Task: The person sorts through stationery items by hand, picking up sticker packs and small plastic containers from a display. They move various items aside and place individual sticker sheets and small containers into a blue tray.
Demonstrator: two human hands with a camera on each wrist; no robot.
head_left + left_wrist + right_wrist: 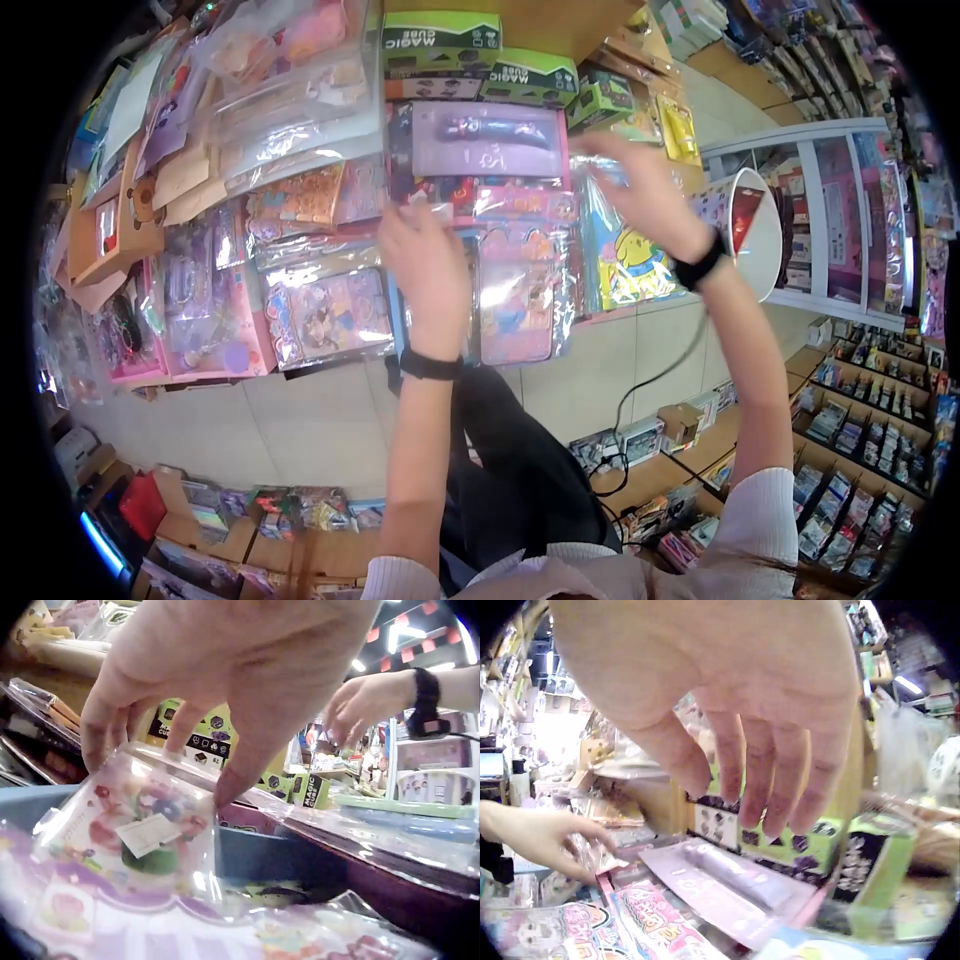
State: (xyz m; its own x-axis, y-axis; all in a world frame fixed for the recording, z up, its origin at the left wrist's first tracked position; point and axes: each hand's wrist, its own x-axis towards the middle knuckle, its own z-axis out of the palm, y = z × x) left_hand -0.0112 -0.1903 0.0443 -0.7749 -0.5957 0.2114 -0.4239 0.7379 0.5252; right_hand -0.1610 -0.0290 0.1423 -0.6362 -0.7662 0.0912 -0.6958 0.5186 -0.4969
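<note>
My left hand point(428, 262) reaches into the middle of the display. Its fingers and thumb pinch the top of a clear plastic packet point(124, 859) printed with small flowers, with a white label on its front. My right hand point(648, 195) hangs over the right part of the display, fingers relaxed and holding nothing. Below it in the right wrist view lies a lilac card pack point(720, 889) with a pen-like item. Pink and purple sticker packs point(518, 300) lie beside my left hand, and a yellow-character pack point(635, 265) lies near my right wrist.
Green Magic Cube boxes point(530, 78) stand at the back. A stack of clear-wrapped packs point(300, 110) rises at the back left. A white bucket point(768, 240) and a white shelf rack point(835, 220) stand to the right. A black cable point(660, 370) hangs below the display.
</note>
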